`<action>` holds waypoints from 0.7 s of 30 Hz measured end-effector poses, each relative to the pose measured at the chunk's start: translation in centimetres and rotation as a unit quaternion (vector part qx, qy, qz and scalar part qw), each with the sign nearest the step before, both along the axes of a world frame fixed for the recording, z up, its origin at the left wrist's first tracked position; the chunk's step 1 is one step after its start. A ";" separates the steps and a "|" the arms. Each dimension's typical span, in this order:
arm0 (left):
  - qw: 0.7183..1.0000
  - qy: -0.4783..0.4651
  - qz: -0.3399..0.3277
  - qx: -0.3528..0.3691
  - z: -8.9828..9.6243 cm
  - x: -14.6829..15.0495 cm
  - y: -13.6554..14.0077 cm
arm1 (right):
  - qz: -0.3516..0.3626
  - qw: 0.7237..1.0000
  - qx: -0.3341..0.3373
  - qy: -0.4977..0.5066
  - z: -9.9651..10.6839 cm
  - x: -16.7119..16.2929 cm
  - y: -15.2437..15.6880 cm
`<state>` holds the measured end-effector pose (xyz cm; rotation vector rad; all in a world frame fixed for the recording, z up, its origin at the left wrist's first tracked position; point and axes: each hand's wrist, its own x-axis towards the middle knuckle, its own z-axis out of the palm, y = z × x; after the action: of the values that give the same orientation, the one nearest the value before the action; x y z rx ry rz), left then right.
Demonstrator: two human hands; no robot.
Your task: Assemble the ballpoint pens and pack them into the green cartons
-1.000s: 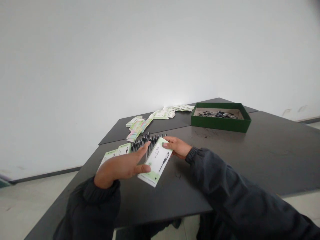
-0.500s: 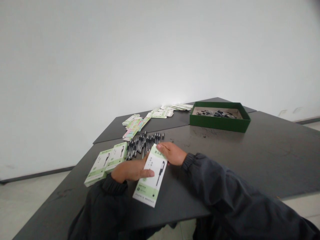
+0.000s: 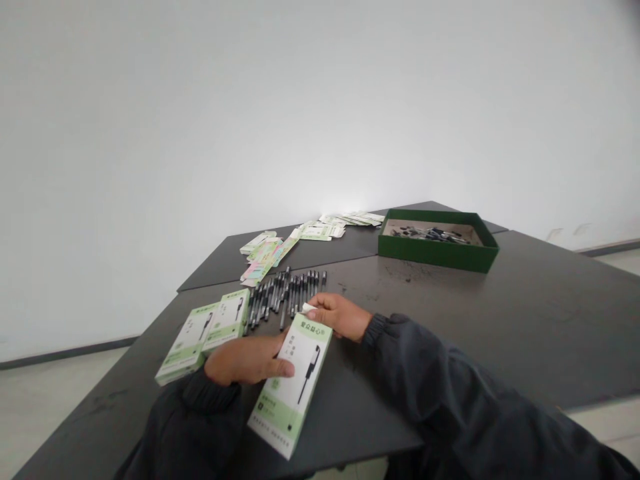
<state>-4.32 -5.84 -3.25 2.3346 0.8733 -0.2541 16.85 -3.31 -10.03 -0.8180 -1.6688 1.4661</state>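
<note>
A white and green pen box [image 3: 295, 383], printed with a black pen, is tilted over the table's front edge. My left hand [image 3: 250, 360] is closed around its left side, with the thumb across the printed face and the other fingers hidden behind. At the box's top end my right hand [image 3: 340, 315] pinches a small white flap [image 3: 309, 308], its fingers partly hidden. Just beyond the hands, several black-capped clear pens [image 3: 280, 293] lie side by side. Two similar boxes, one nearer [image 3: 190, 340] and one farther [image 3: 230, 317], lie beside my left hand.
A green open box [image 3: 437, 257] with loose pens [image 3: 435, 235] stands at the back right of the dark table [image 3: 500, 320]. Flattened cartons [image 3: 273, 257] and more white-green cartons [image 3: 350, 219] lie along the far side, near the white wall [image 3: 300, 100].
The held pen box has come slightly nearer and lower, with both hands. My right hand has shifted from the box's face to its top end, where a white flap now shows.
</note>
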 end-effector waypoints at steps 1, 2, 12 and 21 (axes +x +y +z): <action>1.000 0.009 0.005 -0.004 0.0 -0.1 0.0 | 0.013 1.000 -0.010 0.011 0.1 0.0 0.0; 1.000 0.022 0.012 -0.008 0.0 -0.2 0.0 | 0.031 0.999 -0.024 0.021 0.2 0.1 -0.1; 0.998 0.055 0.018 0.012 0.7 -0.3 -0.7 | 0.026 0.996 0.005 -0.080 -0.4 0.9 0.8; 0.990 0.077 0.071 0.089 5.0 0.8 0.2 | -0.200 0.958 0.205 -0.037 2.5 0.9 1.8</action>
<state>-3.54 -5.59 1.76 2.4260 1.1761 -0.3114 17.74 -1.55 -7.50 -0.9142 -1.6628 0.7882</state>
